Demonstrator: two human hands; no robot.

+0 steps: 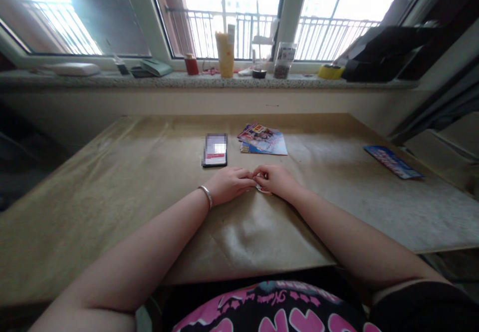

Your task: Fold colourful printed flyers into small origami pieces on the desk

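Observation:
My left hand (232, 183), with a silver bangle at its wrist, lies low over the table with its fingers pressed together and reaching right. Its fingertips meet those of my right hand (276, 179), whose thumb and index finger are pinched. Between and under the fingers shows a small white piece of paper with orange-red print (263, 190). Both hands grip it at the fingertips; most of it is hidden. Just beyond my left hand lies a phone (216, 150) with a lit, blurred screen. Colourful printed booklets (266, 141) lie stacked beyond my right hand.
A tan cover (157, 172) with creases spreads over the table. To the right lies a blue printed packet or leaflet (392, 162). Along the stone windowsill (149, 80) stand a red-capped bottle (191, 65), a yellow cup (225, 55), a clear container (285, 61) and yellow tape (331, 72).

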